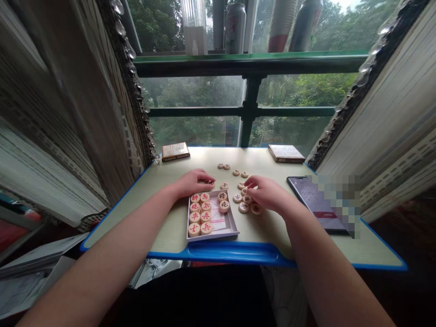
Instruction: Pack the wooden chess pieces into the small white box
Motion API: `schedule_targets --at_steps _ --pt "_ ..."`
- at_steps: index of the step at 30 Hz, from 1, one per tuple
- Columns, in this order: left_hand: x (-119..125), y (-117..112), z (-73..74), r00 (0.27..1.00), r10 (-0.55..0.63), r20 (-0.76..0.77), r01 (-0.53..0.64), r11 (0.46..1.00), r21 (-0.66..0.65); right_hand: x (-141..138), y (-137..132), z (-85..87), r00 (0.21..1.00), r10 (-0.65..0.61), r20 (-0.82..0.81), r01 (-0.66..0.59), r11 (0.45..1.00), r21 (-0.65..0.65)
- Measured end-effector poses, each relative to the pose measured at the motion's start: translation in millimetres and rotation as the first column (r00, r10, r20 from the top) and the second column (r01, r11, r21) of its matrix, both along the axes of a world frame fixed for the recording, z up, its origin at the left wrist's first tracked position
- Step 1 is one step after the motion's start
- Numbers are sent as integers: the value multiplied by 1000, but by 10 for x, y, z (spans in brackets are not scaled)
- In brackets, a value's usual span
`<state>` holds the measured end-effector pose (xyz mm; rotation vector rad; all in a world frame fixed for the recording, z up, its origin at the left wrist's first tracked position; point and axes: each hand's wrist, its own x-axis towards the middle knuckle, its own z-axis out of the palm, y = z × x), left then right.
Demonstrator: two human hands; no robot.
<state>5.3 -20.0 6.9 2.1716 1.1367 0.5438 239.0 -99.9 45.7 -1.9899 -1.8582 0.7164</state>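
Note:
A shallow grey tray (232, 225) lies on the small table (163, 236) in front of me. Several round wooden chess discs (200, 211) with red marks fill its left side, and three more with black marks (224, 201) sit at its top right. My left hand (193, 182) rests just behind the tray with its fingers curled together; what they hold is hidden. My right hand (267, 192) lies curled over a cluster of loose discs (244, 207) to the right of the tray, fingertips pinched near one. More loose discs (235, 172) lie farther back.
Two flat boxes stand at the table's back, one left (175, 151) and one right (286, 153). A phone (315, 202) lies at my right. The table has a raised blue rim (235, 252). Cans and cups (235, 27) stand on the window ledge; blinds hang on both sides.

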Motion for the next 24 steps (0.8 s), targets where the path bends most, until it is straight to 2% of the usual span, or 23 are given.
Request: schedule_targets --at_steps 3,12,17,22,24 --pt "11 -7 6 999 -14 -45 17 998 55 -13 3 11 1000 -4 17 4 1000 1" --pt "-36 30 -46 997 66 26 -66 998 1 -3 42 -61 983 45 178 -63 993 99" --pt "-33 27 -33 998 53 39 -53 999 4 5 42 -77 980 68 186 -88 991 101" --pt "-26 3 -9 986 135 101 -136 991 4 5 41 -87 983 62 172 -79 992 99" --pt "-6 -31 16 982 133 132 -139 990 32 -6 41 -88 982 62 176 -80 992 99"
